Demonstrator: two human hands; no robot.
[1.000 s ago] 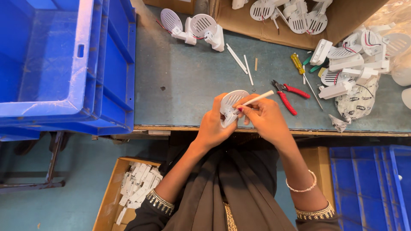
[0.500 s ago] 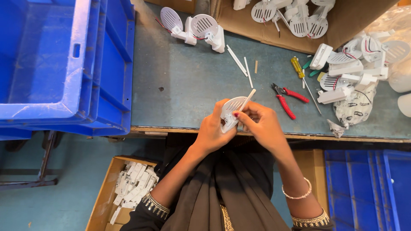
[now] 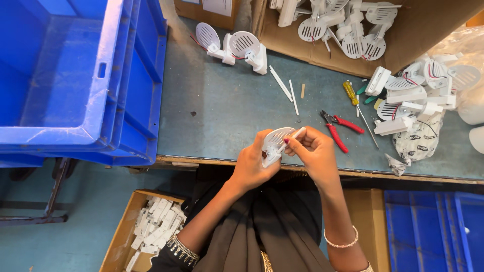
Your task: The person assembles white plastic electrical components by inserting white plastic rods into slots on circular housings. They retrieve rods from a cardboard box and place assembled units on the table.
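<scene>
At the near edge of the desk (image 3: 227, 111), the person's left hand (image 3: 252, 163) was closed around a white slotted disc part (image 3: 275, 141), held just above the edge. The right hand (image 3: 312, 151) pinched a thin white stick (image 3: 295, 135) between its fingertips, the stick's end touching the part. Red-handled pliers (image 3: 339, 130) lay just beside the right hand, and stacked blue crates (image 3: 75, 75) occupied the left end.

Crates (image 3: 75, 75) left on bench (image 3: 227, 106), pliers (image 3: 337, 128) right of hands, parts box (image 3: 383, 35) behind
</scene>
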